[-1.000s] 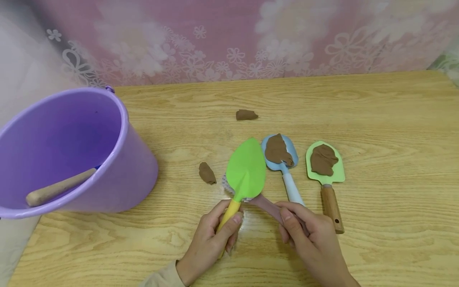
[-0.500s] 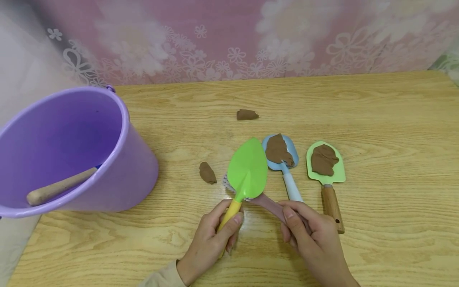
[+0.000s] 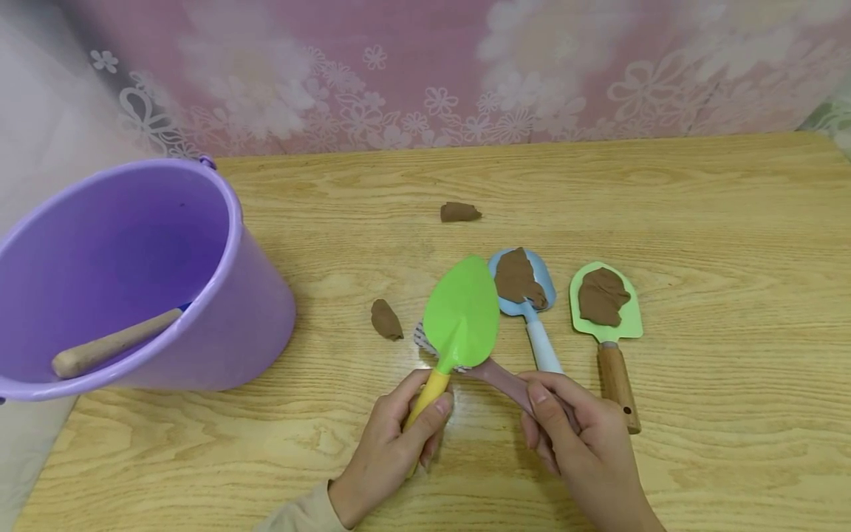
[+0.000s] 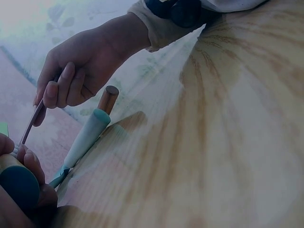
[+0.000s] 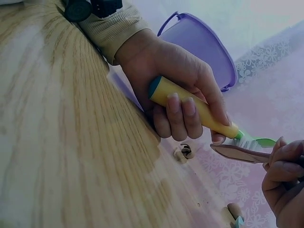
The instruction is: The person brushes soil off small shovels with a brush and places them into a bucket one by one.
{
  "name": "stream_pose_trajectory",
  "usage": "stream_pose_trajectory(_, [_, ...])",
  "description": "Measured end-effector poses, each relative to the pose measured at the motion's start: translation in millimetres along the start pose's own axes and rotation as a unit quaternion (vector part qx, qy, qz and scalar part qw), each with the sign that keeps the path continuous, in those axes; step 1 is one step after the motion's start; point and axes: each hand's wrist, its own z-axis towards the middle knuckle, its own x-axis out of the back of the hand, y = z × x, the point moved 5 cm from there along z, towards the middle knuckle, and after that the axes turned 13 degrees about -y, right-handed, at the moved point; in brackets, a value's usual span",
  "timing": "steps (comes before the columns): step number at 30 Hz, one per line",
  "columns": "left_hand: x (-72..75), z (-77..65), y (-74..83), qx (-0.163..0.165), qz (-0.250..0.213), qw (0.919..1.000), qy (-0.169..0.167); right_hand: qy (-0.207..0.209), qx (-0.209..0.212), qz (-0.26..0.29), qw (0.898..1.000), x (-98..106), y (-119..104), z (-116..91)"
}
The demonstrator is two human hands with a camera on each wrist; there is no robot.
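Note:
In the head view my left hand (image 3: 392, 443) grips the yellow handle of a bright green hand trowel (image 3: 462, 310), its blade pointing away from me. A mauve brush (image 3: 501, 380) is held by its handle in my right hand (image 3: 585, 443), thumb on top. Its pale bristles lie under the trowel blade, which hides most of the brush head. The right wrist view shows those bristles against the blade's underside, near the yellow handle (image 5: 194, 107). To the right lie a blue trowel (image 3: 544, 347) and a light green trowel (image 3: 628, 321), each bearing brown clay (image 3: 601, 295).
A large purple bucket (image 3: 266, 325) stands at the left, with a wooden handle (image 3: 120, 343) leaning inside. Two loose brown clay pieces lie on the wooden table, one (image 3: 387, 320) left of the trowel, another (image 3: 460, 212) farther back. Behind rises a pink flowered backdrop (image 3: 399, 66).
The whole head view has shifted very slightly, so things sit a little farther right. Both hands keep their holds on the trowel and brush, with hardly any movement.

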Motion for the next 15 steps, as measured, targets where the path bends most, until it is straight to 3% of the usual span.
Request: stream_pose_trajectory(15, [0.2,-0.6,0.5,-0.003,0.004,1.0,0.0,0.007,0.029,-0.013,0.999,-0.1,-2.2,0.6])
